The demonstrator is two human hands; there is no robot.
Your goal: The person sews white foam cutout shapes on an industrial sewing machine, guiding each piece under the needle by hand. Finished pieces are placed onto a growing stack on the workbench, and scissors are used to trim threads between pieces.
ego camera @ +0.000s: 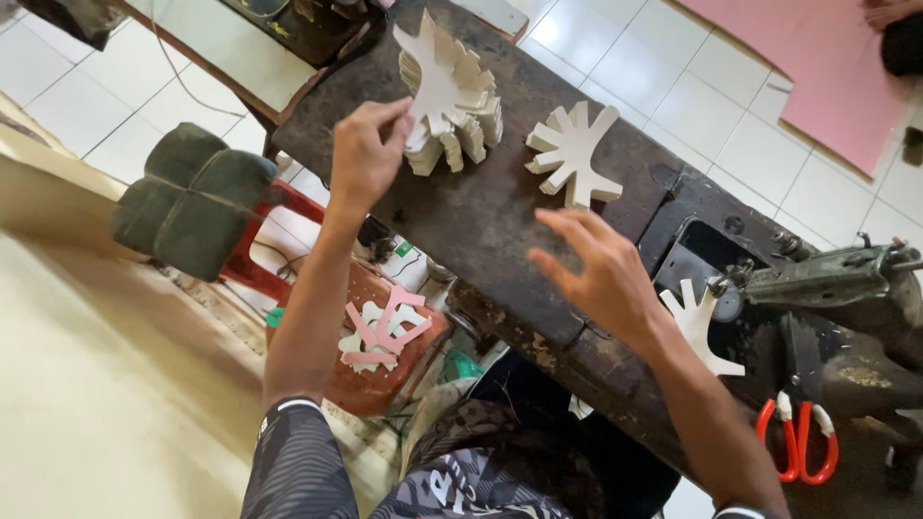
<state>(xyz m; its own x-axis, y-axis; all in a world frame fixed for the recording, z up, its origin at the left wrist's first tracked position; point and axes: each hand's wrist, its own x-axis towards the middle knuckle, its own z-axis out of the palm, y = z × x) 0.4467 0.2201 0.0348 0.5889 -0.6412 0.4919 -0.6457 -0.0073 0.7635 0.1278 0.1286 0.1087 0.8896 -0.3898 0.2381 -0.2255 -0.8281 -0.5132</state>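
Up close, the dark worn worktable [481, 211] serves as the landmark. At its far end stands a stack of cream cut-outs [461, 120], each shaped like a splayed, many-fingered fan. The left hand [365, 154] pinches the top cut-out [437, 82] between thumb and fingertips, lifting it upright off the pile, its long axis running away from the person toward the table's far edge. To the right of the stack, flat on the tabletop, lies a single cream cut-out [572, 154], its prongs fanned outward. The right hand [596, 274] hovers over the table's near edge, fingers spread and holding nothing; it is the nearer hand to that single piece, which lies just beyond its fingertips, up and slightly left.

Further right on the table, another cream piece [702, 327] sits under the arm of an old sewing machine [827, 279], with red-handled scissors [798, 442] near the table's near right corner. Left of the table and lower down, a red stool [375, 365] carries pink and white offcuts [385, 332].
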